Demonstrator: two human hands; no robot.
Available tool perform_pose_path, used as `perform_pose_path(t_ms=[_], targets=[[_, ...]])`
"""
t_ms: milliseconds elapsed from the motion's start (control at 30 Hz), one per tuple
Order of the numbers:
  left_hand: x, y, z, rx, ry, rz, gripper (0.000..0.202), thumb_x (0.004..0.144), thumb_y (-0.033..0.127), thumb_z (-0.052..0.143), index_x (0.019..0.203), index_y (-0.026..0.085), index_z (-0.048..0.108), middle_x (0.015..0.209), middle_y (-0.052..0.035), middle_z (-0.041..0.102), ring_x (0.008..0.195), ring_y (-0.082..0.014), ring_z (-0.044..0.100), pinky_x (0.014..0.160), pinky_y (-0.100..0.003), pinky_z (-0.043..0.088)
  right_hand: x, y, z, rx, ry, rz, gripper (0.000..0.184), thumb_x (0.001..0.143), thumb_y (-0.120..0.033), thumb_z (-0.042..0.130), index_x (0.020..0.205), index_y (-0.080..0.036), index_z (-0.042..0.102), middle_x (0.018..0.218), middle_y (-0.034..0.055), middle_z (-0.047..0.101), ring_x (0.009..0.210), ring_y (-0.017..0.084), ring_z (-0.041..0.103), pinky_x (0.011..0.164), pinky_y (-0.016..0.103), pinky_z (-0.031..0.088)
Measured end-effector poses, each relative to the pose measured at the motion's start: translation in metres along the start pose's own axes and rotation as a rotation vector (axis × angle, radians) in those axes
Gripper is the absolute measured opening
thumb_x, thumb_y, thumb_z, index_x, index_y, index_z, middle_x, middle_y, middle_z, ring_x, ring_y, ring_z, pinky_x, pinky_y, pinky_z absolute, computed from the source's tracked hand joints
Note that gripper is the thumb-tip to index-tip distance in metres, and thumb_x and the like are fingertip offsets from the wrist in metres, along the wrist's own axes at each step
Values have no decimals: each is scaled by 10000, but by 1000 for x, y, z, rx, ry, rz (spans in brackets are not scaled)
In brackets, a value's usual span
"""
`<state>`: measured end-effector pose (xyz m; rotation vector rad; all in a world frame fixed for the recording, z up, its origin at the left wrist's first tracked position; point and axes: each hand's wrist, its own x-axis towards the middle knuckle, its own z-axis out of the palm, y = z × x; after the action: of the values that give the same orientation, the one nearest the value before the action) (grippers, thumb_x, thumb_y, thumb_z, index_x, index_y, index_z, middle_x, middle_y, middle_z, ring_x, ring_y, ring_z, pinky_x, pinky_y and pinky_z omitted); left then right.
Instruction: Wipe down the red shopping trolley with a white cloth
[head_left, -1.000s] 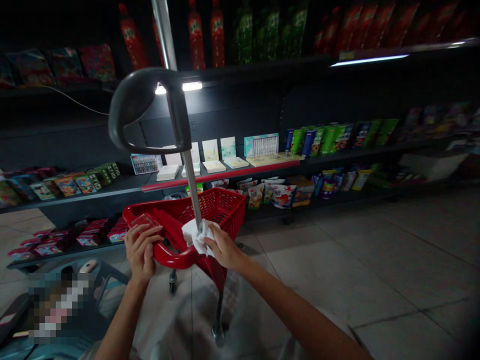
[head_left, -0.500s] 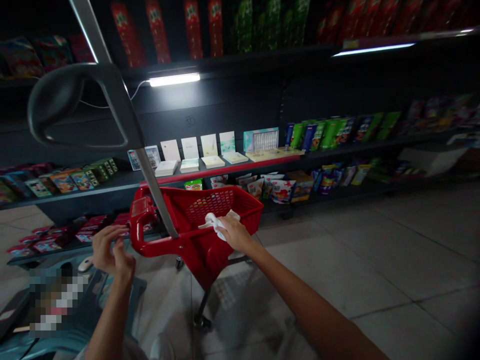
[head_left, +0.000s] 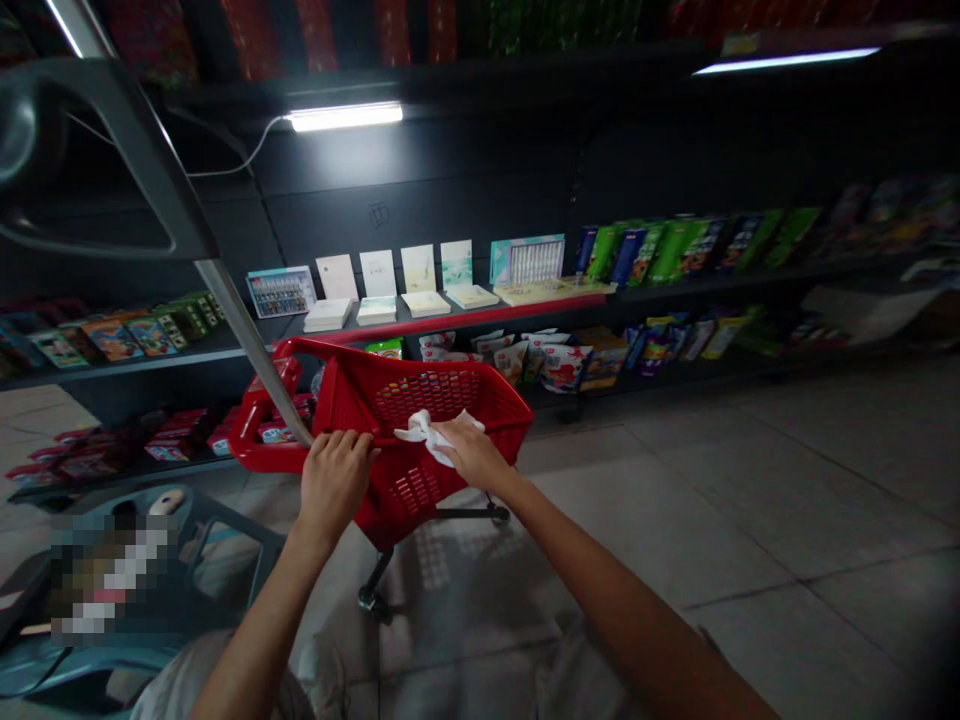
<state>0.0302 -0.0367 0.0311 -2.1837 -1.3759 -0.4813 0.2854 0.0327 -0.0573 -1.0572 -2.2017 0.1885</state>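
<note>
A red plastic shopping basket on wheels (head_left: 420,395) stands tilted in front of me, its metal pole (head_left: 247,345) running up to a dark loop handle (head_left: 112,170) at the top left. My left hand (head_left: 334,478) is closed on the basket's near rim, beside the pole's base. My right hand (head_left: 472,455) presses a crumpled white cloth (head_left: 427,432) against the rim further right, fingers curled round the cloth.
Dark store shelves (head_left: 450,325) behind the basket carry notebooks, snack bags and boxes, lit by strip lights. A blue-grey plastic stool (head_left: 195,540) stands at the lower left. Grey tiled floor (head_left: 750,520) spreads out to the right.
The basket has swung and tilted, its handle moving to the upper left. My left hand came off, then gripped the near rim. My right hand slid the cloth along the rim.
</note>
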Motion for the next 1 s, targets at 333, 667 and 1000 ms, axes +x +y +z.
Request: perform_pose_path(t_ms=[333,667,1000], targets=[[4,-24,21,36,47,63,223,1023,309,498,992,217,699,871,-68,710,845,-252,622,791,-395,377,-68,115,-35,-75,466,538,384,882,-279,525,1213,-130,650,1232,197,659,1165,299,599,1057,449,455],[8,-20,29,7,70,44,236,1024,303,501,1038,220,721,877,-75,724,842,-249,631,793,-401,377,-43,28,76,419,734,706,545,893,-461,588,1333,-144,538,1250,162,646,1161,276,608,1076,473,453],[15,5,33,-30,31,-6,213,1008,278,519,1061,208,713,914,-88,721,895,-266,619,845,-420,389,-16,-93,137,278,239,87,299,948,-252,609,1246,-236,621,1202,108,609,1212,282,522,1064,456,488]])
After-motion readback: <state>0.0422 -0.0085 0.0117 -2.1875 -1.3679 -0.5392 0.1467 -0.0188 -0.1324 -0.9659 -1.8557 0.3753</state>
